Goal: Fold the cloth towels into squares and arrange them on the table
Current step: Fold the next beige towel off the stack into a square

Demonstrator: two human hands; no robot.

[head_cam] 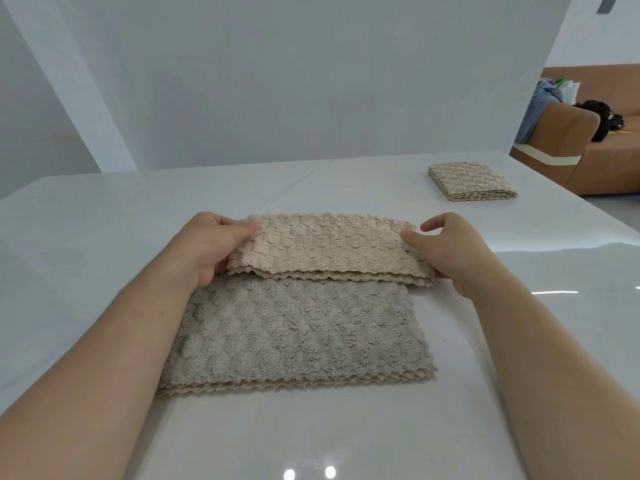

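A beige, ribbed cloth towel (298, 327) lies on the white table (104, 220) in front of me. Its far part (329, 247) is turned over toward me, showing a lighter pinkish side, and covers the far third of the grey-beige face. My left hand (207, 247) pinches the left end of that turned-over flap between thumb and fingers. My right hand (450, 251) holds the flap's right end, thumb on top and fingers curled at its edge. A second towel (471, 181), folded into a square, sits at the far right of the table.
A white wall panel stands behind the table's far edge. Beyond the table's right side is a brown sofa (588, 157) with clothes and a black bag on it. The table's glossy surface shows light reflections near the front edge.
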